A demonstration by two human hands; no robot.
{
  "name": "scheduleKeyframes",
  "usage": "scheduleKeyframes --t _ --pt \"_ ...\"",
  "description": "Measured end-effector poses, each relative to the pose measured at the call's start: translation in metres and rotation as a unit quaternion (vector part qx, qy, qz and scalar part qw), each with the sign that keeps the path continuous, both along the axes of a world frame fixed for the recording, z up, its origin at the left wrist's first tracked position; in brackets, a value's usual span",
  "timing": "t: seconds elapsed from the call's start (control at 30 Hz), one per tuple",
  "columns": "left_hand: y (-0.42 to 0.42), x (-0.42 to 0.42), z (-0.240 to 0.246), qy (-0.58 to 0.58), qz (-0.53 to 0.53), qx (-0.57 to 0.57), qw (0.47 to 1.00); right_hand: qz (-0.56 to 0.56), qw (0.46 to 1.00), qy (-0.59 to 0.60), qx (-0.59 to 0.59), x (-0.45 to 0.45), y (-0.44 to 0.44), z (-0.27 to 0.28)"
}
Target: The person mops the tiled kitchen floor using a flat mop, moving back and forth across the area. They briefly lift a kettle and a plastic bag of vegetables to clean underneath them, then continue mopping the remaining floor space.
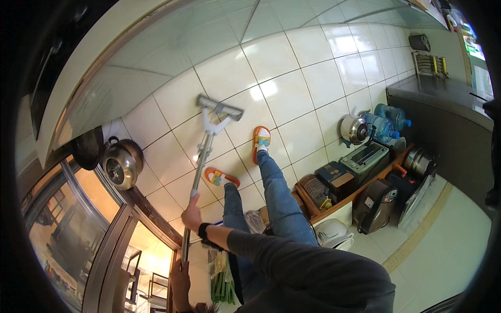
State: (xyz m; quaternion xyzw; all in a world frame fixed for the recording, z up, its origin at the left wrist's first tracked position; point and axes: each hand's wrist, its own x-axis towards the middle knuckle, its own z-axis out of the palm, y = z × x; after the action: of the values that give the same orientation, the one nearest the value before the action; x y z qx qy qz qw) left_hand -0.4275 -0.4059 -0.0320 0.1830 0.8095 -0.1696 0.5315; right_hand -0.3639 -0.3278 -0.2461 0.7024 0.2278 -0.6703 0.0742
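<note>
A sponge mop with a white yoke and a metal pole rests its head on the tiled floor, slightly blurred. Around the middle of the pole, my right hand is closed, with a black band on the wrist. Farther down, near the picture's bottom edge, my left hand grips the pole's upper end; part of that hand is in shadow. My feet, in orange sandals, stand to the right of the pole on the pale tiles.
Lidded metal pot stands at left beside a sliding door frame. At right are a metal kettle, blue water bottles, a green toaster oven and a wooden shelf edge. Green vegetables lie behind my legs. A glossy cabinet front curves overhead.
</note>
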Motion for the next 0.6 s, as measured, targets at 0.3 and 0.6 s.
scheduleKeyframes --t 0.3,0.6 --pt "-0.059 -0.004 0.013 0.037 -0.040 0.142 0.988 -0.202 0.979 -0.010 -0.040 -0.015 -0.050 0.025" --pt "0.047 0.112 -0.089 -0.156 -0.111 0.213 0.958 -0.271 0.926 -0.145 0.218 0.151 0.065 -0.014"
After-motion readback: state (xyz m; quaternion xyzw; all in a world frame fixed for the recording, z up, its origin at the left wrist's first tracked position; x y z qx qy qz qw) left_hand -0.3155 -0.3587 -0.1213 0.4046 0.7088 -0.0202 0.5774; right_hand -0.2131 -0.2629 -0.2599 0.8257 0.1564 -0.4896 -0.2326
